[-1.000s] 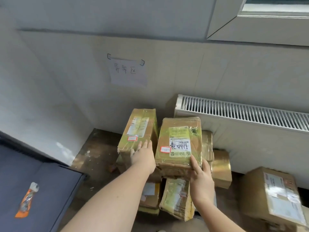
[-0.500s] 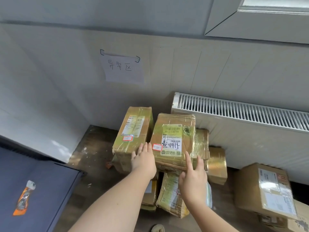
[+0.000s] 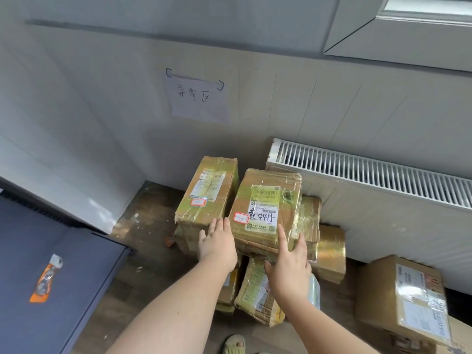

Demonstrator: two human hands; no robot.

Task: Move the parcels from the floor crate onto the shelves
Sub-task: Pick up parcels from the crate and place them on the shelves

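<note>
Hands 2: left hand [image 3: 217, 245], right hand [image 3: 288, 264], grips wide | top parcels 2: left parcel [image 3: 207, 198], front parcel [image 3: 265, 208]

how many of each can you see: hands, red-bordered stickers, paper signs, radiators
hands: 2 (left hand, right hand)
red-bordered stickers: 2
paper sign: 1
radiator: 1
total: 6

Counted at least 7 taped parcels [image 3: 265, 210], 2 hands [image 3: 218, 242], 1 radiator [image 3: 370, 172], 1 paper sign [image 3: 200, 98], 1 orange packet [image 3: 46, 279], 1 slipper [image 3: 235, 344].
</note>
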